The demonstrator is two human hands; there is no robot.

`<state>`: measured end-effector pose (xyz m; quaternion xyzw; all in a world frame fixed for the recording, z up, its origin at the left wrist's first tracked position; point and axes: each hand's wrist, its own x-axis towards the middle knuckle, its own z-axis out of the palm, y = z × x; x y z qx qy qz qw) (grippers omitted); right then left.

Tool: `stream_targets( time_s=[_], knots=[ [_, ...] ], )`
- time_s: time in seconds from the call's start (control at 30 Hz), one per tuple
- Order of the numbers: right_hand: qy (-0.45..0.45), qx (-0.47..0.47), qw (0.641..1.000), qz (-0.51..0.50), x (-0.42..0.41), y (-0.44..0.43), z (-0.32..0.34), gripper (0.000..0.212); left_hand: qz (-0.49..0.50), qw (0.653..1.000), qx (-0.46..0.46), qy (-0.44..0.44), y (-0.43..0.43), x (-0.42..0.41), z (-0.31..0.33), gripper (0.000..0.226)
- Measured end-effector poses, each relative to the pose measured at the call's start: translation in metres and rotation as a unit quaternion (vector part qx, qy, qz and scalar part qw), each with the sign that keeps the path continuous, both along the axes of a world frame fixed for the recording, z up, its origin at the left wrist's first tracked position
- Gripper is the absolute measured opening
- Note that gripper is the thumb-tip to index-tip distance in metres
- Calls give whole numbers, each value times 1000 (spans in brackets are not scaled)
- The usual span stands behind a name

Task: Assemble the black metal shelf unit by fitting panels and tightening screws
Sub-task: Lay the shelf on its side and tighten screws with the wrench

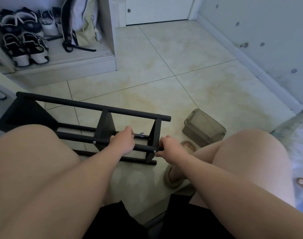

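The black metal shelf unit lies on its side on the glossy, marbled beige floor tiles, between the person's bare knees. It is made of round matte tubes joined by flat tapered panels, with small silver screw heads at the joints. Its far-left end is cut off behind the left thigh. The left hand curls round a small silver wrench (only its forked tip shows). The right hand grips the near tube's end, thumb beside a screw. A translucent smoky plastic box sits just to the right, with beige slippers nearer the person.
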<state>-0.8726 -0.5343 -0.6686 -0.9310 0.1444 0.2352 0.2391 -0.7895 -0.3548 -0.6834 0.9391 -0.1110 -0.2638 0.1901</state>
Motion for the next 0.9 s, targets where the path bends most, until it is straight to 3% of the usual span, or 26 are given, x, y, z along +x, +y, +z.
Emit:
stream_targets(
  time_s=[0.13,0.27,0.33,0.53,0.67,0.9],
  knots=[
    [20,-33,999,8,4,-5,5,54,-7,998,-25,53,-7,3,6,10],
    [-21,-133,990,52,16,-11,7,117,-32,995,-45,81,-17,22,17,17],
    [-13,-144,986,83,21,-15,7,134,-45,993,-54,92,-20,33,25,18],
    [34,-117,981,152,33,-30,-5,139,-111,986,-34,123,-33,55,29,16],
    [17,-92,985,149,30,-34,-13,137,-149,979,-9,140,-41,61,18,16],
    [24,-94,983,157,31,-34,-14,135,-62,966,-53,245,-51,69,-4,18]
  ],
)
